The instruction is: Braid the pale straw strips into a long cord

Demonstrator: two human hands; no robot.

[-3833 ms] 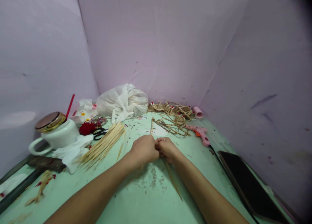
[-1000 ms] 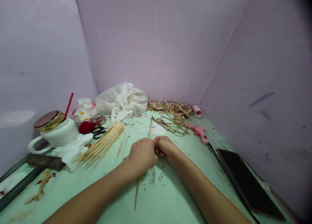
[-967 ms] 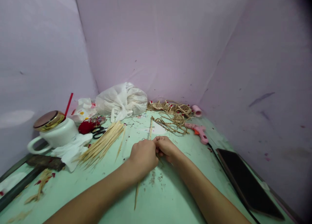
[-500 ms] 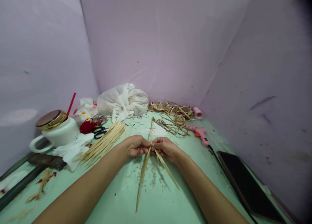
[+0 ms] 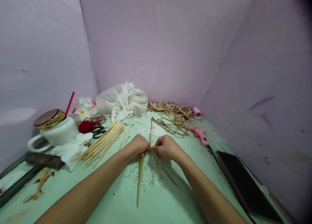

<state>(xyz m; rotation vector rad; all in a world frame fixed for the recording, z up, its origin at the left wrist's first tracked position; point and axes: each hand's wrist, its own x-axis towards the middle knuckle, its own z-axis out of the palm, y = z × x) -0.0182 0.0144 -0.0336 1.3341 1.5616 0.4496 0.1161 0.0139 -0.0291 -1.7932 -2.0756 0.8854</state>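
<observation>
A thin braid of straw-coloured fibre (image 5: 151,131) runs from the pile of cord toward me and ends between my hands in loose strips. My left hand (image 5: 140,145) is closed, pinching the strip (image 5: 139,181) that hangs toward the lower left. Closed as well, my right hand (image 5: 166,147) pinches the strip (image 5: 167,172) that slants to the lower right. Both sets of fingertips nearly meet at the braid's lower end and partly hide it. Left of my hands lies a bundle of pale dry strips (image 5: 104,142).
Braided cord (image 5: 173,125) lies at the back, beside a pink glue gun (image 5: 198,133) and a pink spool (image 5: 197,112). A dark tablet-like slab (image 5: 246,185) is at right. Leftward stand a white mug (image 5: 58,133), black-handled scissors (image 5: 98,132), a plastic bag (image 5: 123,102) and a hammer (image 5: 45,161).
My hands have turned knuckles-up and moved slightly apart, with the fingers curled tighter. More of the braid shows between them, and the loose strips have shifted a little.
</observation>
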